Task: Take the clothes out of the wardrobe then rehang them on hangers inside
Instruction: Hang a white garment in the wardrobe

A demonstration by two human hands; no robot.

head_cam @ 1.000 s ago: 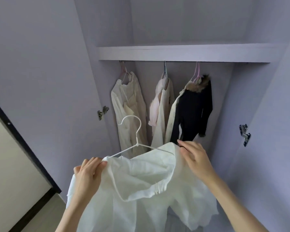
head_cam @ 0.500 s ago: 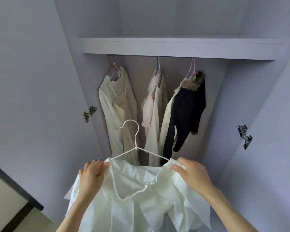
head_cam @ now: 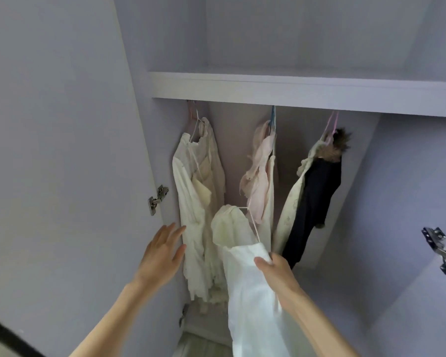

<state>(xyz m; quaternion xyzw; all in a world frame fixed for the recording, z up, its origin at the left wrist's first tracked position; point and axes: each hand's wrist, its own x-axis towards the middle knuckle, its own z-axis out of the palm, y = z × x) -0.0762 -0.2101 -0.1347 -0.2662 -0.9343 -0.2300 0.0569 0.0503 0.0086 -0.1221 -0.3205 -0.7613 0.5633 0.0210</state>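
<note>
White garment [head_cam: 252, 279] on a hanger [head_cam: 252, 225], hook hidden.
Right hand [head_cam: 278, 274] fingers grip the garment's shoulder; left hand [head_cam: 162, 253] is open, fingers straight, apart from it.

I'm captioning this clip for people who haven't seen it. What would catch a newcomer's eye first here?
First, the white garment low in the middle, on a thin hanger and held by the right hand. Next, the left hand, open, reaching toward the cream clothes hanging at the left. Then the black coat with a fur collar stands out at the right under the shelf.
</note>
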